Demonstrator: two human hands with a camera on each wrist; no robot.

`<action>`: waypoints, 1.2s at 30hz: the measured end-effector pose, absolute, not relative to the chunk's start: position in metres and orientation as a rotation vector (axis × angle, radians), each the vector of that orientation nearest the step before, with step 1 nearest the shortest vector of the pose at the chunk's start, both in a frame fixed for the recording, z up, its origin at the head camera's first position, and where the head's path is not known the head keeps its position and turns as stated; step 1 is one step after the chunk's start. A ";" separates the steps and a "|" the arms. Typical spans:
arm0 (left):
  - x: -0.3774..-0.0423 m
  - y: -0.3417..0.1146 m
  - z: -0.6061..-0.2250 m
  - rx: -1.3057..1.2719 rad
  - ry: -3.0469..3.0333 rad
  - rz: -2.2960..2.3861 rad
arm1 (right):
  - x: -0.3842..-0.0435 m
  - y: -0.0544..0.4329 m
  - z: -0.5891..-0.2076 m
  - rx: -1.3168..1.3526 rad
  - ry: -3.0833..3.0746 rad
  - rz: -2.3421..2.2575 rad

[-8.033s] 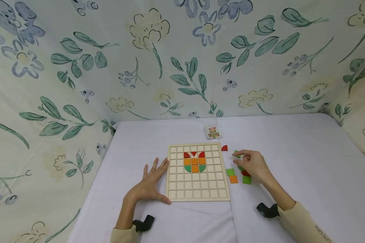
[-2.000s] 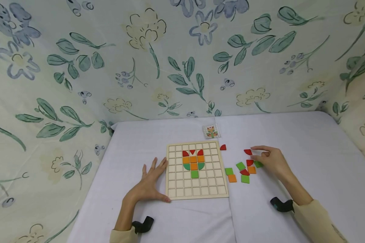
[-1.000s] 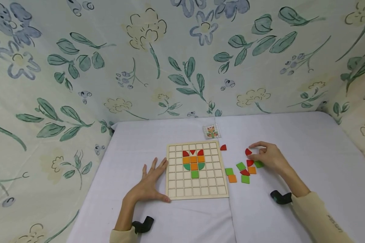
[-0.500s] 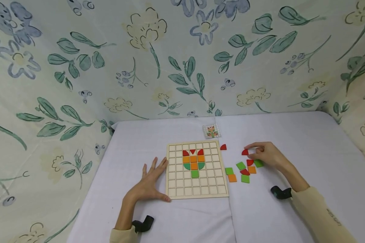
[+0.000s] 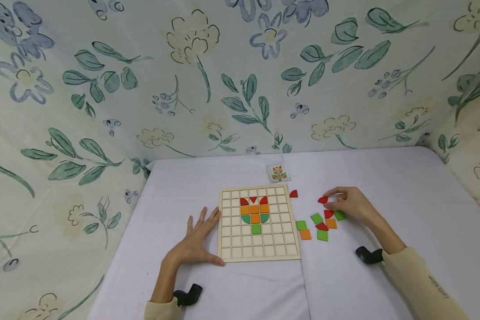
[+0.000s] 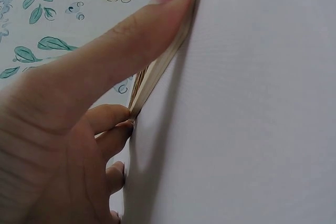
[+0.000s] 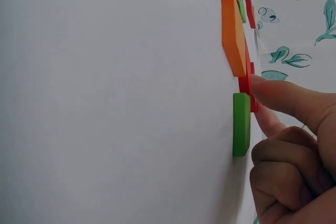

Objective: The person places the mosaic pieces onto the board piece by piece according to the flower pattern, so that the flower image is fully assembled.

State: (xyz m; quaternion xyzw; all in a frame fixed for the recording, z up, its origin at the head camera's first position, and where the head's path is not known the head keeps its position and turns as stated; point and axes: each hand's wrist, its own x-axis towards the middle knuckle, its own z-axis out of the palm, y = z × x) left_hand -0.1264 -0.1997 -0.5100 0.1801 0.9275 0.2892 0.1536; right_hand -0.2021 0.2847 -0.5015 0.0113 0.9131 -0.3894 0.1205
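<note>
In the head view my left hand (image 5: 198, 244) rests on the cloth with fingers spread, fingertips at the left side of a wooden grid board (image 5: 280, 242) and thumb at its lower left corner. The left wrist view shows the thumb against the board's edge (image 6: 163, 64). Red, orange and green tiles form a tulip-like figure on the board, with a green square (image 5: 256, 229) lowest. My right hand (image 5: 350, 204) pinches a red curved-edged tile (image 5: 322, 200) between thumb and index finger, at table level. In the right wrist view its other fingers are curled in.
Loose tiles lie right of the board, among them an orange square (image 5: 331, 223), a green square (image 5: 322, 235) and a red piece (image 5: 322, 226). Another red tile (image 5: 294, 194) sits by the board's upper right corner. Behind stands a small pattern card (image 5: 278, 172).
Since the oldest frame, a green square has come onto the board below the orange ones. Lately the red tile has turned and shifted slightly left in my right hand. My left hand stays put.
</note>
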 end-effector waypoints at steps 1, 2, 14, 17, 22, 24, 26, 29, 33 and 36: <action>-0.126 -0.200 -0.510 0.514 2.658 0.828 | -0.202 0.284 -0.501 0.031 2.673 -1.135; -0.126 -0.200 -0.510 0.512 2.657 0.827 | -0.202 0.282 -0.501 0.027 2.677 -1.133; -0.126 -0.200 -0.509 0.498 2.658 0.823 | -0.195 0.257 -0.484 -0.063 2.584 -1.232; -0.125 -0.200 -0.509 0.500 2.657 0.818 | -0.190 0.243 -0.480 -0.109 2.557 -1.260; -0.126 -0.200 -0.509 0.507 2.650 0.823 | -0.180 0.216 -0.478 -0.180 2.498 -1.302; -0.126 -0.200 -0.509 0.510 2.649 0.828 | -0.175 0.204 -0.479 -0.212 2.474 -1.323; -0.126 -0.200 -0.509 0.512 2.649 0.834 | -0.171 0.193 -0.482 -0.248 2.445 -1.344; -0.126 -0.200 -0.509 0.507 2.652 0.832 | -0.166 0.177 -0.487 -0.280 2.419 -1.361; -0.126 -0.200 -0.510 0.503 2.658 0.817 | -0.162 0.160 -0.492 -0.312 2.417 -1.351; -0.126 -0.199 -0.510 0.502 2.662 0.806 | -0.161 0.152 -0.494 -0.332 2.418 -1.333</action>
